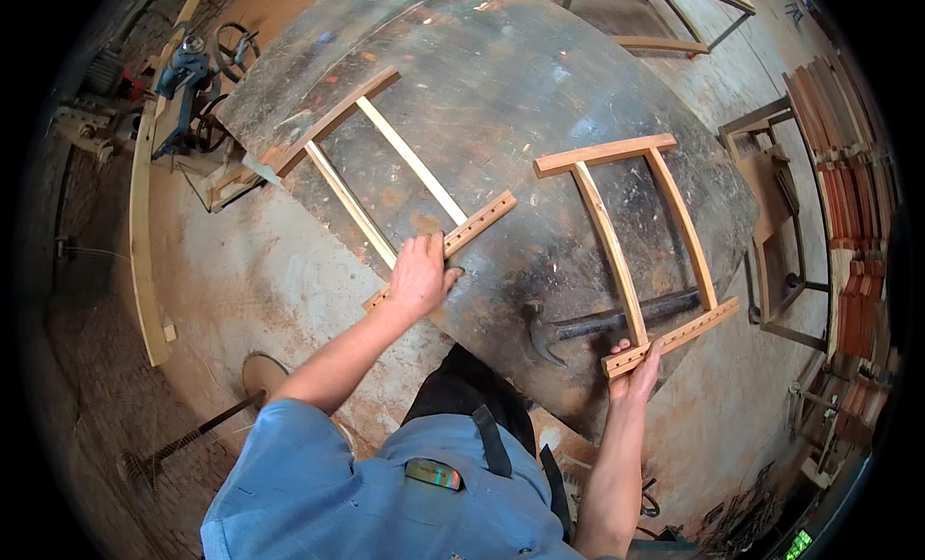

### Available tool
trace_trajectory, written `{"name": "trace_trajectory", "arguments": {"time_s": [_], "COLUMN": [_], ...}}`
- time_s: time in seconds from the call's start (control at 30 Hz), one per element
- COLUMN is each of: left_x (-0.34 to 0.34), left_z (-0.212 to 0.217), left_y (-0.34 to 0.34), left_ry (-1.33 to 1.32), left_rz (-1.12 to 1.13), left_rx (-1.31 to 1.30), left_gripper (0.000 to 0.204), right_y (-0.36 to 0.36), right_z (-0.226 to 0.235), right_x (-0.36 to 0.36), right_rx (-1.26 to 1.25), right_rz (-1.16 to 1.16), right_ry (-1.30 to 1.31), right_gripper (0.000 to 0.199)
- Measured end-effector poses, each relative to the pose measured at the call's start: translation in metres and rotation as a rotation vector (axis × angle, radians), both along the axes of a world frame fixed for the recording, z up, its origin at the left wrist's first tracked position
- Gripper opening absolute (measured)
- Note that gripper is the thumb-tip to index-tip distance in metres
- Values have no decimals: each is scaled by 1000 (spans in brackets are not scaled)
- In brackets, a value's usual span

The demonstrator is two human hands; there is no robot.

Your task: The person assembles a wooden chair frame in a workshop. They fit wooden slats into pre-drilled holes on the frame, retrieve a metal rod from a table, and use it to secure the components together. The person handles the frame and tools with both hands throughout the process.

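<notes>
On the worn dark tabletop [462,107] lie two wooden frames, each of two rails joined by two slimmer crosspieces. My left hand [421,275] is closed over the near, hole-drilled rail of the left wooden frame [482,223]; the fingertips are partly hidden. My right hand [636,369] grips the drilled near rail of the right wooden frame [689,326] close to its left end, thumb on one side and fingers on the other. A claw hammer [617,317] lies under the right frame's crosspieces, its head pointing left.
Stacked reddish wood strips [848,194] stand at the far right beside a metal-legged stand [771,175]. At the left are a blue machine [183,74] with handwheels and a long pale board [145,242]. A round disc on a rod [265,377] stands lower left.
</notes>
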State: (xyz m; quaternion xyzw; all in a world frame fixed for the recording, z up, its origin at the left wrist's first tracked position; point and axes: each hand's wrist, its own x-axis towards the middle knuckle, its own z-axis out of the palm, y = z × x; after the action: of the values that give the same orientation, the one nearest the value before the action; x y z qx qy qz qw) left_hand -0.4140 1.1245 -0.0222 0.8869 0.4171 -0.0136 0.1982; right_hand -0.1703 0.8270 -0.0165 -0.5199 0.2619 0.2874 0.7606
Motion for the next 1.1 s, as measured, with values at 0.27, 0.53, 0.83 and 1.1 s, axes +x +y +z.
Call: {"name": "trace_trajectory", "arguments": {"time_s": [0.27, 0.53, 0.83, 1.1], "left_x": [-11, 7, 11, 5], "left_z": [-23, -23, -7, 10], "left_y": [8, 50, 4, -178], "left_ry": [-36, 69, -114, -295], "left_rz": [-28, -22, -84, -185], "left_rx": [142, 267, 421, 14], "left_gripper": [48, 57, 42, 40], "right_y": [-9, -20, -54, -160], "right_z": [-3, -21, 0, -21], "right_x": [4, 8, -7, -74], "right_rx": [-34, -201, -281, -190], "right_rz": [332, 421, 571, 560], "right_ry": [10, 41, -35, 129], "right_gripper": [41, 38, 27, 28]}}
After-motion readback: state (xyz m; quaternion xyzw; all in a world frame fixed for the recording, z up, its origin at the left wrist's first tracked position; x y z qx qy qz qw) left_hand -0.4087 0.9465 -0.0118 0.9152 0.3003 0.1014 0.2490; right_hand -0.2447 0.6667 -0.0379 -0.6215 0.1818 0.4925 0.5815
